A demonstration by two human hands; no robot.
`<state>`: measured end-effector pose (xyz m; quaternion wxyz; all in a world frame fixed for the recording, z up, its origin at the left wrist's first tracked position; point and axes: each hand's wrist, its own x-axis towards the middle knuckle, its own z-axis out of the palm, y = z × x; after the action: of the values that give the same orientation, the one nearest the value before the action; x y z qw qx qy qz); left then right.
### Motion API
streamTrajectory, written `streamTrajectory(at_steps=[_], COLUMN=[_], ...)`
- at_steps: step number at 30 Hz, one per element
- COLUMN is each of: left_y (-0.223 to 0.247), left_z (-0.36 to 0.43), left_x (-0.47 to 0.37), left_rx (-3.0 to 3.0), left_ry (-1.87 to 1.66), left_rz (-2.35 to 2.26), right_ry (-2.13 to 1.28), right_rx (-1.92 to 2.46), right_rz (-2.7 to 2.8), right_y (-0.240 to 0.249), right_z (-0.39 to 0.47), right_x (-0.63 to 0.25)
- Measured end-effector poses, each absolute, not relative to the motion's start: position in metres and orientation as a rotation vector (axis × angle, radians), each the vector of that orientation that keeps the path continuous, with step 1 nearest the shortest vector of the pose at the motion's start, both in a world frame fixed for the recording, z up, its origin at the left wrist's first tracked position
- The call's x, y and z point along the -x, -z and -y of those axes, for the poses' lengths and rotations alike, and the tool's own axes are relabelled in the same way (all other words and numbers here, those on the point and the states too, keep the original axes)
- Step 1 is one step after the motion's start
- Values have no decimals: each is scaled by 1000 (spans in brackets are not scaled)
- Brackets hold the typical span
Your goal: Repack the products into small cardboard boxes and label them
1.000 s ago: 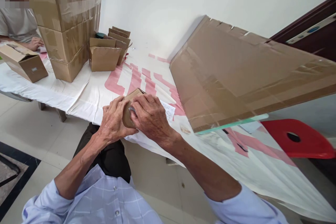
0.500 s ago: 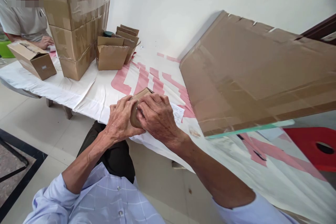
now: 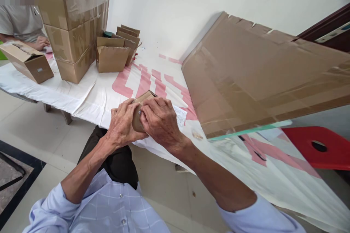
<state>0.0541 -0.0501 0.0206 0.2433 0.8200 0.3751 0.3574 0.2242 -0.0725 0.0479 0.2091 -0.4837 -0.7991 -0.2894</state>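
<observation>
A small cardboard box (image 3: pixel 138 122) is held at the table's front edge, its end face turned toward me. My left hand (image 3: pixel 123 122) wraps round its left side, thumb underneath. My right hand (image 3: pixel 161 120) is closed, its bent fingertips pressed against the end face and right side. A small pale patch (image 3: pixel 140 112) shows on that face beside the right fingertips; its kind is too small to tell. Much of the box is hidden behind both hands. Just right of my right hand lies a white sheet with small round marks (image 3: pixel 180 117).
Taped cartons (image 3: pixel 79 25) are stacked at the left, with open cardboard boxes (image 3: pixel 112 56) beside them. Another box (image 3: pixel 32 65) stands near a co-worker's hand (image 3: pixel 41 43). A large cardboard panel (image 3: pixel 259 76) leans at the right, above a red stool (image 3: pixel 317 147).
The view has turned slightly right, so the surroundings sit further left. Both hands stay on the box; the right fingertips have shifted a little, and the pale patch shows more clearly.
</observation>
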Motion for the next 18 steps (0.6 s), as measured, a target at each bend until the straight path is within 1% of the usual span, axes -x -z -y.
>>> streamTrajectory(at_steps=[6, 18], left_y=[-21, -23], left_z=[51, 52], left_x=[-54, -59], left_rx=[-2228, -2251], left_ry=[-975, -970], left_rz=[-1026, -1027], right_ry=[750, 811], right_rx=[1347, 1267], right_rz=[2226, 2230], right_y=[-50, -54], right_z=[72, 78], right_x=[-221, -229])
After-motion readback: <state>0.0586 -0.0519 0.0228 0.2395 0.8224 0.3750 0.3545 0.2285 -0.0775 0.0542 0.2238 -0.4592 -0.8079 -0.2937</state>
